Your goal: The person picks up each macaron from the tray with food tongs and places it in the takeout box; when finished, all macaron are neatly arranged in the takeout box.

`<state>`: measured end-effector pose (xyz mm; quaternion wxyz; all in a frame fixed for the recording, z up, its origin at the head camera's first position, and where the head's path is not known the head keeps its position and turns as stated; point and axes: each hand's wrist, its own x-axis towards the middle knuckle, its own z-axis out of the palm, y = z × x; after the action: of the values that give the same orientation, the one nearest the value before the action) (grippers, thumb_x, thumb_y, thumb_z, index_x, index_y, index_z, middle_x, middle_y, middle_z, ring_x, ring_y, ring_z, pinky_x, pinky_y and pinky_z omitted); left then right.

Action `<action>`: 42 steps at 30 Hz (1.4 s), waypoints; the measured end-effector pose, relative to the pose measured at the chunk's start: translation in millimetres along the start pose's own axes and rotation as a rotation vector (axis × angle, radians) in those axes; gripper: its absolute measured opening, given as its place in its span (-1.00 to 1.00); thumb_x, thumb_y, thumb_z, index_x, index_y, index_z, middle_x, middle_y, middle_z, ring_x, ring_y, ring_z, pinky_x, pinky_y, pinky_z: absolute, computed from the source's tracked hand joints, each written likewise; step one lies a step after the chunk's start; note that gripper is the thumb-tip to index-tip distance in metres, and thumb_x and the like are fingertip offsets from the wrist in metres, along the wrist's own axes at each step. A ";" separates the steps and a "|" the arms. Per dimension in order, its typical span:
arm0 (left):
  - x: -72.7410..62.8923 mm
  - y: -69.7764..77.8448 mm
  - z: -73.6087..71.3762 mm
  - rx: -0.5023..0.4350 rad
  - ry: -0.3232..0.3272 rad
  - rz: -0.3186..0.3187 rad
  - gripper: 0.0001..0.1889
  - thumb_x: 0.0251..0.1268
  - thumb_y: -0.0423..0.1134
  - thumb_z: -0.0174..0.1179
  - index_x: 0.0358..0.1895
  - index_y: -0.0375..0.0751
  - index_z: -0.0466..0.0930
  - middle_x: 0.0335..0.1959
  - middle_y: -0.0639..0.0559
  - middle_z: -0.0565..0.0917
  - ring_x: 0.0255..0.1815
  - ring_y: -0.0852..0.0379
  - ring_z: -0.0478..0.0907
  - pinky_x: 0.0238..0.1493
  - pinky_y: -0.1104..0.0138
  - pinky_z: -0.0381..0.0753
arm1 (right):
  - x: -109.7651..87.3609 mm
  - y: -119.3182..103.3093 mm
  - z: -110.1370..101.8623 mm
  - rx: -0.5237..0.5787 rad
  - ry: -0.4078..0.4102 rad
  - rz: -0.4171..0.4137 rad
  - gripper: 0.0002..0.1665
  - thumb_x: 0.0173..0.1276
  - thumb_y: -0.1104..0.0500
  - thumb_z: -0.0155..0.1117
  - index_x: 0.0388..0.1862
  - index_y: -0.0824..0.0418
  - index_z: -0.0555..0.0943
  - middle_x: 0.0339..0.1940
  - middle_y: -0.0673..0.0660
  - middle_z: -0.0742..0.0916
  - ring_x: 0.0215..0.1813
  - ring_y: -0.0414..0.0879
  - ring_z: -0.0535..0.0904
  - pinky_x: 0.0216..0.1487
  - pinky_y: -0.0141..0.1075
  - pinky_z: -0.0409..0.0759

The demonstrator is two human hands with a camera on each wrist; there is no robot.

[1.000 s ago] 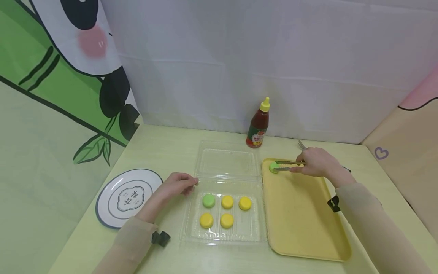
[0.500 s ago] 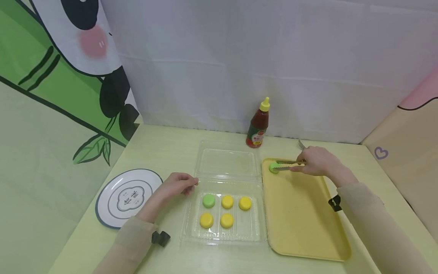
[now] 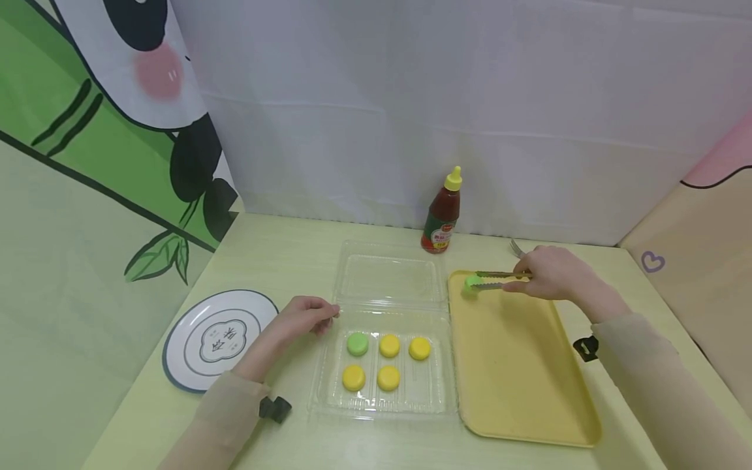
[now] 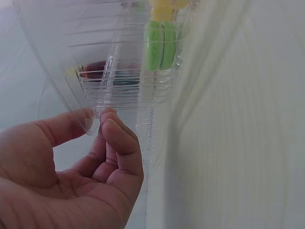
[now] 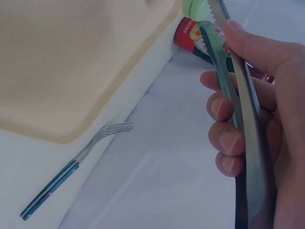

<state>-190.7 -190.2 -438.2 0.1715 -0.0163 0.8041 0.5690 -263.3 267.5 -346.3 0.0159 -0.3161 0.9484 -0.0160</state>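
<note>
My right hand (image 3: pixel 555 273) grips a pair of metal tongs (image 5: pixel 248 124). Between the serrated tips of the tongs sits a green macaron (image 5: pixel 196 8), over the far left corner of the yellow tray (image 3: pixel 523 372). My left hand (image 3: pixel 305 318) pinches the left rim of a clear plastic clamshell box (image 4: pixel 90 114) between thumb and fingers. The box lies with its lid (image 3: pixel 390 277) folded back. Inside are several yellow macarons (image 3: pixel 390 346) and another green macaron (image 3: pixel 357 344); the front right spot holds none.
A red sauce bottle (image 3: pixel 442 219) with a yellow cap stands behind the box. On the left lies a white plate (image 3: pixel 194 339) with a blue rim. A fork (image 5: pixel 76 164) lies beyond the tray, partly hidden by my right hand in the head view.
The tongs and green macaron have risen slightly off the tray, and my right hand has shifted a little up and right. My left hand keeps its place on the box rim.
</note>
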 end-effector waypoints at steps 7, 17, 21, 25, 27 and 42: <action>-1.0 1.2 0.7 0.012 -0.002 -0.002 -0.70 0.45 -0.17 0.17 -0.21 -0.44 0.62 -0.52 0.02 0.55 -0.44 0.14 0.47 -0.29 0.33 0.51 | -5.1 -13.0 -13.1 -0.018 0.022 -0.023 -0.70 0.23 -0.13 0.47 -0.41 0.07 0.76 -0.42 -0.04 0.75 -0.45 -0.21 0.59 -0.31 -0.10 0.60; -0.4 0.4 0.2 0.010 -0.004 -0.012 -0.70 0.46 -0.17 0.16 -0.22 -0.43 0.62 -0.52 0.02 0.55 -0.44 0.15 0.46 -0.29 0.33 0.51 | -7.3 -38.6 -29.8 -0.050 0.044 -0.100 -0.49 0.23 -0.12 0.46 -0.72 -0.03 0.38 -0.71 -0.19 0.21 -0.59 -0.29 0.10 -0.52 -0.32 0.16; 0.0 -0.2 0.5 0.007 -0.002 -0.012 -0.70 0.46 -0.18 0.17 -0.24 -0.43 0.62 -0.52 0.03 0.55 -0.44 0.14 0.46 -0.29 0.33 0.50 | -7.5 -45.6 -32.7 -0.070 0.073 -0.138 -0.36 0.22 -0.13 0.46 -0.73 -0.04 0.20 -0.68 -0.17 0.11 -0.57 -0.30 0.02 -0.52 -0.33 0.07; 0.3 -0.6 0.4 0.000 -0.007 -0.004 -0.70 0.46 -0.18 0.16 -0.22 -0.44 0.61 -0.52 0.03 0.55 -0.44 0.15 0.46 -0.29 0.32 0.51 | -8.0 -52.5 -34.7 -0.082 0.109 -0.186 -0.31 0.22 -0.15 0.46 -0.73 -0.06 0.13 -0.66 -0.18 0.08 -0.56 -0.31 0.00 -0.52 -0.35 0.03; 0.4 -0.7 0.4 -0.004 -0.013 0.005 -0.70 0.46 -0.18 0.16 -0.21 -0.46 0.61 -0.52 0.03 0.55 -0.44 0.15 0.47 -0.29 0.32 0.51 | -8.3 -56.6 -36.0 -0.089 0.114 -0.199 -0.30 0.21 -0.14 0.47 -0.73 -0.06 0.11 -0.66 -0.18 0.07 -0.56 -0.32 -0.01 -0.52 -0.35 0.02; -0.4 0.9 0.2 -0.020 -0.020 0.010 -0.69 0.46 -0.18 0.17 -0.20 -0.47 0.61 -0.52 0.03 0.55 -0.45 0.16 0.47 -0.29 0.33 0.52 | -10.8 -86.3 -36.0 -0.072 0.061 -0.234 -0.40 0.23 -0.12 0.45 -0.73 -0.07 0.25 -0.70 -0.22 0.14 -0.60 -0.35 0.04 -0.55 -0.38 0.08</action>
<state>-190.4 -189.7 -437.3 0.1765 -0.0086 0.7967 0.5779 -204.4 205.7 -306.6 -0.0263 -0.4244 0.9051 0.0065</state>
